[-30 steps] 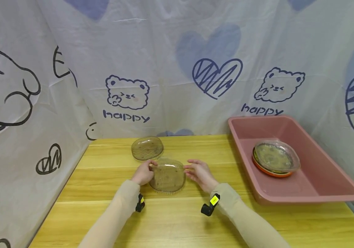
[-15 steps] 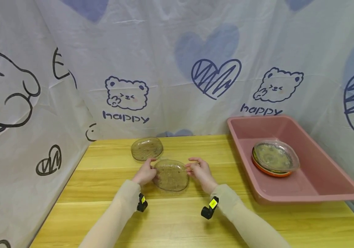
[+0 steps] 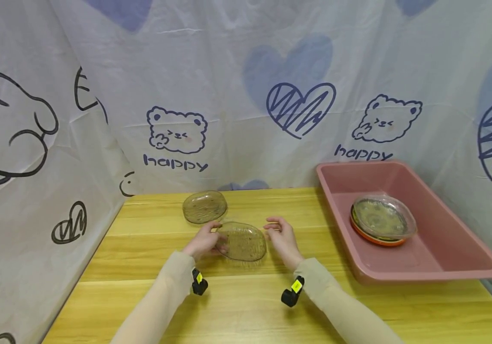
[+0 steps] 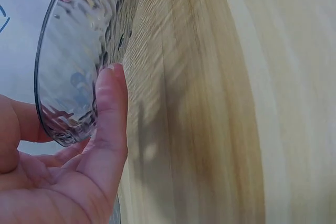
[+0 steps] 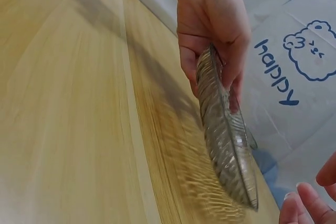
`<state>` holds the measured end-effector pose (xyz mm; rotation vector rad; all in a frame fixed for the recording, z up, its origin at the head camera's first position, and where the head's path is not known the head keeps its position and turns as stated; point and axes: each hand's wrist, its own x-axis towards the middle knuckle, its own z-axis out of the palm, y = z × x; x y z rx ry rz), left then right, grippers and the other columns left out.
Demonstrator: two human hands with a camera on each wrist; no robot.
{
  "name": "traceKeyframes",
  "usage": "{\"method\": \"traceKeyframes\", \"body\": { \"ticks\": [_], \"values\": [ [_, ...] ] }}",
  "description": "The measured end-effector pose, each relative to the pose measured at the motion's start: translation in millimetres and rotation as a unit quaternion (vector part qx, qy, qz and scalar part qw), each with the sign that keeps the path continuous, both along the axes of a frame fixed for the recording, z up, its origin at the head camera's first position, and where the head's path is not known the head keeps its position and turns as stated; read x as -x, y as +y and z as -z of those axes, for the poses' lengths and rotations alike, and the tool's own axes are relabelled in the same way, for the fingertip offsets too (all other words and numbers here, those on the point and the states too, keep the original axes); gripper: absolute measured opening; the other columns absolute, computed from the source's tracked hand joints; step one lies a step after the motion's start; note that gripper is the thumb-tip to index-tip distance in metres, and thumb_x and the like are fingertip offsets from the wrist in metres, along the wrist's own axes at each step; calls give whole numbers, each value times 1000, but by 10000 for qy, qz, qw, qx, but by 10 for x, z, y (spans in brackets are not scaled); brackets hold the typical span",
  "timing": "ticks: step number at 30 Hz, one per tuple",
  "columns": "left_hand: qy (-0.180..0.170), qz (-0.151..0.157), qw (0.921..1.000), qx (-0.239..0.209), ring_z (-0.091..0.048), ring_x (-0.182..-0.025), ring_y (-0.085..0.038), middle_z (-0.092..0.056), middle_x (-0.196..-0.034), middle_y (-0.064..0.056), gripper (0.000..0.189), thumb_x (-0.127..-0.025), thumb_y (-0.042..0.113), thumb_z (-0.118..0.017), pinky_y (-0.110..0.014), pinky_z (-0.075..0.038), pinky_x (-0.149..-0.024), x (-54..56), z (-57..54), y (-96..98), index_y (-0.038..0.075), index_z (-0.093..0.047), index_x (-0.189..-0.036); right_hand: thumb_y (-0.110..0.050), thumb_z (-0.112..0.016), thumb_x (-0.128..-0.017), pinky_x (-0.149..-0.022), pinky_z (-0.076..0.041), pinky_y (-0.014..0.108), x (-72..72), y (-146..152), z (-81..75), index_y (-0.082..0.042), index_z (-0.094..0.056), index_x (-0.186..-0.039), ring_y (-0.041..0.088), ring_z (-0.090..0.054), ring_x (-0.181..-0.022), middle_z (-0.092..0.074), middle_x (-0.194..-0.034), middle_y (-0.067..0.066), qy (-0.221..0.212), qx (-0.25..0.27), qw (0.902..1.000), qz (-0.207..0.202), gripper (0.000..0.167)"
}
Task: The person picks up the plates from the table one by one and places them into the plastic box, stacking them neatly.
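My left hand (image 3: 201, 242) grips the left rim of a clear, ripple-textured glass plate (image 3: 243, 242) over the middle of the table. In the left wrist view, the thumb lies along the underside of the plate (image 4: 71, 61) and the fingers are at its rim. The right wrist view shows the plate (image 5: 226, 135) raised above the wood and tilted. Just beyond the plate's right rim is my right hand (image 3: 283, 241), its fingers loosely bent, holding nothing. Its fingertips (image 5: 307, 203) appear apart from the plate in the right wrist view.
Behind the held plate, a similar glass plate (image 3: 204, 207) lies on the wooden table (image 3: 246, 306). A pink tub (image 3: 456, 239) at right contains a clear dish (image 3: 381, 217) stacked on an orange-rimmed plate (image 3: 389, 242). A printed cloth (image 3: 237, 95) hangs behind.
The plate has shifted slightly right with my left hand, and its tilt has changed. My right hand, at the plate's right rim half a second ago, has drawn a little away from it.
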<state>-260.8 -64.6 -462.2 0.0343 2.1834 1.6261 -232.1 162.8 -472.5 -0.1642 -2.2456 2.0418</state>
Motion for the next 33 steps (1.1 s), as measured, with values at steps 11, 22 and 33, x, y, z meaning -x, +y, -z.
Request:
{"method": "traceKeyframes", "body": {
  "ticks": [11,22,33],
  "values": [
    [18,-259,9978,-604,-69,-69,-11,-53,-143,-32,55,-105,5,-41,-27,-61,-68,5,-10,68,1,-25,-157,0,-47,-96,-85,-58,33,28,127,17,10,-56,-127,16,-63,-88,-66,-111,26,-119,277,9993,224,34],
    [520,-427,9939,-876,-72,-77,-10,-56,-143,-27,52,-107,10,-37,-27,-60,-73,-62,-179,228,4,-26,-157,-17,-41,-103,-75,-55,20,73,260,-94,1,-52,-134,7,-64,-81,-68,-103,5,-939,1459,9848,-74,37],
    [712,-644,9844,-1472,-71,-79,-8,-53,-145,-24,49,-109,11,-34,-23,-61,-75,-85,-318,412,8,-26,-157,-27,-38,-106,-81,-59,25,67,326,-264,0,-45,-141,11,-69,-86,-68,-99,2,-1069,2150,9694,-511,45]
  ]
}}
